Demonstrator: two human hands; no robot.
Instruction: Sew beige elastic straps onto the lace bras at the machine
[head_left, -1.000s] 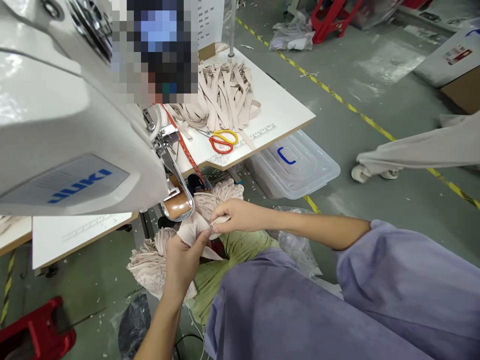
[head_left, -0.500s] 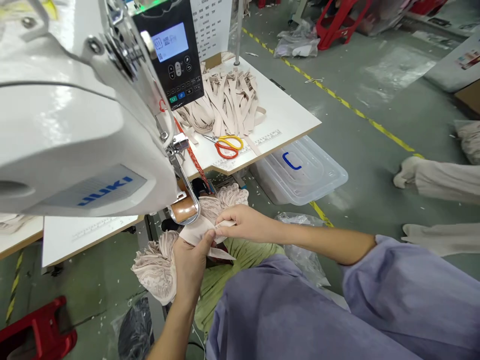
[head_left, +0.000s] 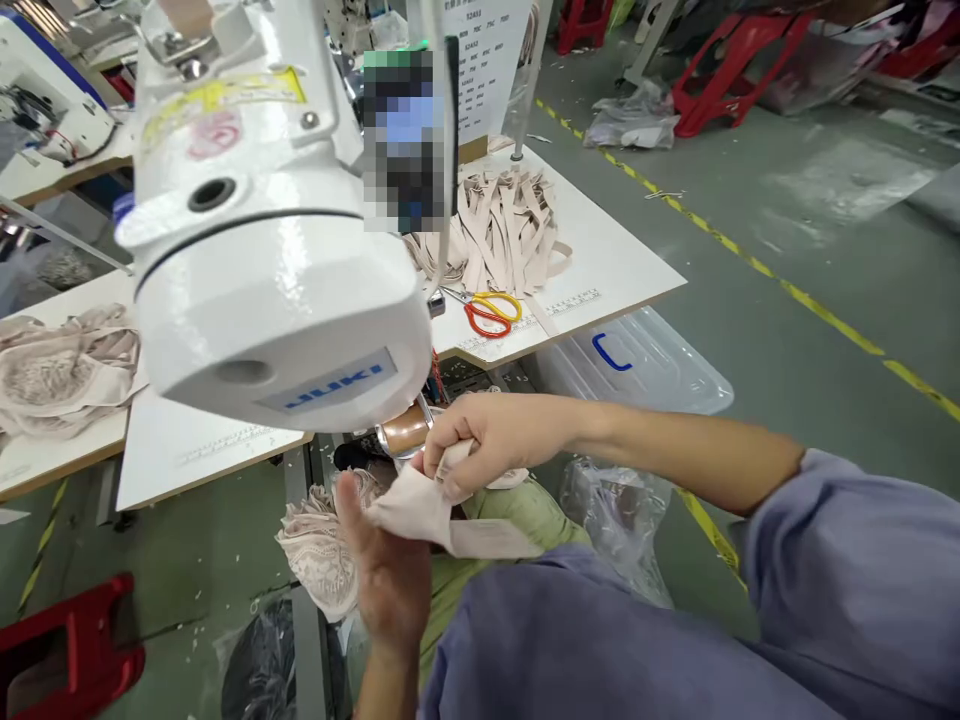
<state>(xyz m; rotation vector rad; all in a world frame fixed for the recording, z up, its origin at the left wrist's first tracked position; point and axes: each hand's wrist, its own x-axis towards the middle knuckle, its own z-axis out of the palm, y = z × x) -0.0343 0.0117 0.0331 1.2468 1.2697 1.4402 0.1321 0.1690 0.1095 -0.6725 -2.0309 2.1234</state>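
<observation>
A beige bra with pleated lace (head_left: 319, 565) hangs below the arm of the sewing machine (head_left: 300, 300). My right hand (head_left: 499, 440) pinches its plain beige band (head_left: 420, 505) from above, fingers curled round the cloth, just in front of the machine's brown, rounded part (head_left: 405, 432). A flat end of the band trails to the right over my lap. My left hand (head_left: 394, 575) is held beneath and left of the band, thumb raised and apart from the cloth. Its other fingers are partly hidden behind the fabric. The needle area is hidden by the machine head.
On the white table (head_left: 622, 265) lie a heap of beige straps (head_left: 510, 225) and red-and-yellow-handled scissors (head_left: 491, 312). More beige garments (head_left: 64, 370) lie at left. A lidded clear bin (head_left: 660, 365) stands under the table, and a red stool (head_left: 75, 640) at lower left.
My left thumb has let go of the cloth and lifted away. My right hand has turned over, gripping the band. The head view has shifted, bringing more of the machine and left table into sight.
</observation>
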